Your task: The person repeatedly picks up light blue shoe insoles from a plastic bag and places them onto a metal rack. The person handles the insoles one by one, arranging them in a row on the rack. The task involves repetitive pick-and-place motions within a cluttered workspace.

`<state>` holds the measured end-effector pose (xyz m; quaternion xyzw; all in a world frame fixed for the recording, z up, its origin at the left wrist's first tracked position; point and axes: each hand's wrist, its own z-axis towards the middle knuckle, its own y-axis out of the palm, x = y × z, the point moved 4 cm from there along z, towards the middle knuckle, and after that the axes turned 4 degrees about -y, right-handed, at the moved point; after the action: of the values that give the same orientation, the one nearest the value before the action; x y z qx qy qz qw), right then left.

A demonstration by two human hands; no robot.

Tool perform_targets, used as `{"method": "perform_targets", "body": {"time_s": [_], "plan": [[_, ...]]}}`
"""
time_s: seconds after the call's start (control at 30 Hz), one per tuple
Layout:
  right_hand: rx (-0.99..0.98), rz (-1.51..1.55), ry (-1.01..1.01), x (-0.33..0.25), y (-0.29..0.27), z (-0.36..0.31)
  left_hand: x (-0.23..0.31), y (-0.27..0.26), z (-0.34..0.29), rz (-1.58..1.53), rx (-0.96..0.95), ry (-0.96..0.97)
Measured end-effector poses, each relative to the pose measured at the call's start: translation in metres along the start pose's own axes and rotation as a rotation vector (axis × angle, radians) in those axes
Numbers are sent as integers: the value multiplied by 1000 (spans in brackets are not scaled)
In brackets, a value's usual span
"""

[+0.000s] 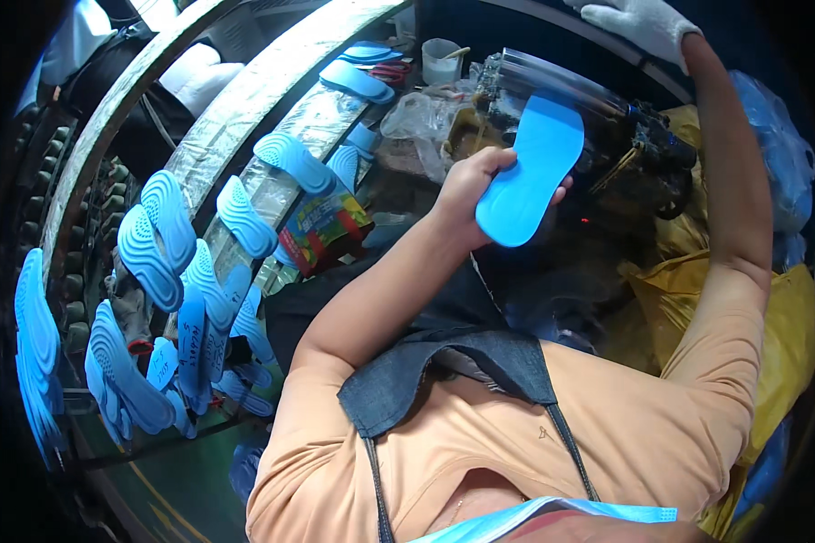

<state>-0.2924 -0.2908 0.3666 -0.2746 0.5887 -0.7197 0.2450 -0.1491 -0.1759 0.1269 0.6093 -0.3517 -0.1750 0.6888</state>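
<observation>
My bare left hand point(466, 188) is closed around the narrow middle of a blue shoe insole point(532, 181), thumb along one edge and fingertips showing at the other. The insole's smooth side faces up, and it is tilted in front of a machine with a shiny roller point(566, 81). My right hand point(645, 25), in a white knit glove, is raised at the top right, partly cut off by the picture's edge. Its fingers look stretched out, with nothing seen in them.
More blue insoles point(294, 161) with ridged patterns lie on long, tape-covered strips point(285, 68) at the left; several hang in a cluster below. A white cup point(441, 61) with a stick and a clear plastic bag point(421, 127) sit beyond my left hand. Yellow sacks point(688, 290) lie at the right.
</observation>
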Motion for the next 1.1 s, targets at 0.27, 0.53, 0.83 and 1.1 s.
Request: {"method": "perform_targets", "body": {"time_s": [0.27,0.53,0.83,1.1], "plan": [[-208,363,-109,40,89,20,57,-88,-23,887,494,456],[-568,714,253,32,112,38,192,-163,-153,2078,1925,571],[-319,140,209,37,93,89,214,-207,-149,1967,1925,374],[406,732,-88,-49,-35,197,212,-192,-149,2014,1848,354]]}}
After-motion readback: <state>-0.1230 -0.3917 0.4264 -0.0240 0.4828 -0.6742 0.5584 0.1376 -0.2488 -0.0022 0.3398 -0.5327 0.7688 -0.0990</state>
